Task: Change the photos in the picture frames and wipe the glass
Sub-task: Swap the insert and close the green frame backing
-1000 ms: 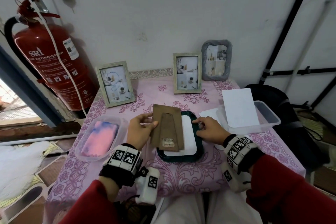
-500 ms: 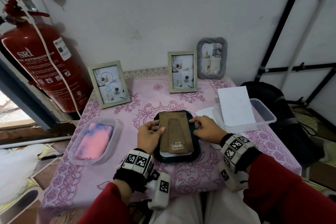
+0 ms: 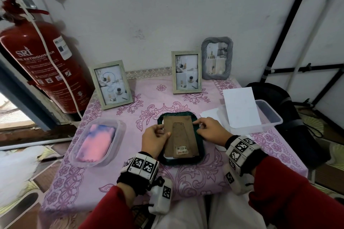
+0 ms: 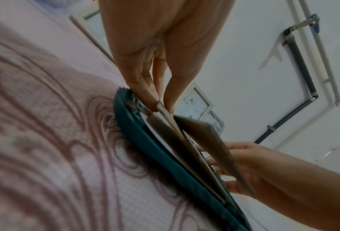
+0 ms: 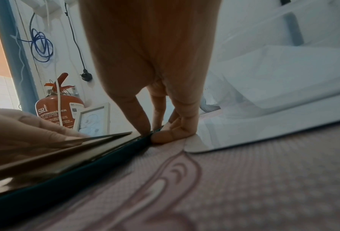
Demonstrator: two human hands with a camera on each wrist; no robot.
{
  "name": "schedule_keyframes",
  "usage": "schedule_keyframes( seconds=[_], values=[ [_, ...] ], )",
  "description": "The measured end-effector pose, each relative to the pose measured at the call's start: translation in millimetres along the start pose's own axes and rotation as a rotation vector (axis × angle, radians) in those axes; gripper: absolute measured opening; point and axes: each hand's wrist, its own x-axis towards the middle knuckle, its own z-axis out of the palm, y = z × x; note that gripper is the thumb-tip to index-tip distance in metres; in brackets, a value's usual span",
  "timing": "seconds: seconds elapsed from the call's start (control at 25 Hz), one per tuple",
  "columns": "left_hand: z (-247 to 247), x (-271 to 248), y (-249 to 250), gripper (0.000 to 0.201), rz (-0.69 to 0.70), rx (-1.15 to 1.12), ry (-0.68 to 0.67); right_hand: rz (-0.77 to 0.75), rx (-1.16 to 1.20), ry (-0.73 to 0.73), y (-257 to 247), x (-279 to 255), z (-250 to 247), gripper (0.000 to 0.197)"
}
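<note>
Dark green frame (image 3: 201,149) lies face-down on the surface (image 3: 186,176), directly in front of the two upright pale frames (image 3: 187,72). Brown backing board (image 3: 181,135) sits on it, easel strut up. Left hand (image 3: 154,140) pinches the board's left edge, grip clamped on it; the left wrist view shows that edge raised off the frame. Right hand (image 3: 211,131) has its fingertips curled onto the frame's right rim, apparently to steady it while the board seats. Long axis of frame and board runs away from the person, barcode end nearest them.
</note>
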Motion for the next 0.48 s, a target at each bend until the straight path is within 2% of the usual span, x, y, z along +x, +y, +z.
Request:
schedule_keyframes(
  seconds=[0.08, 0.2, 0.32, 0.48],
  values=[
    [-1, -1, 0, 0.04, 0.021, 0.073, -0.001, -0.016, -0.001, 0.013, -2, -1, 0, 0.032],
    [-4, 0, 0, 0.045, 0.042, 0.257, 0.018, -0.018, -0.018, -0.005, -4, -3, 0, 0.039],
    [-7, 1, -4, 0.047, -0.012, 0.34, 0.07, -0.011, -0.025, -0.006, -5, -4, 0, 0.042],
    [-10, 3, -10, 0.039, -0.031, 0.373, -0.026, -0.015, -0.014, -0.024, -5, -5, -1, 0.046]
  ],
)
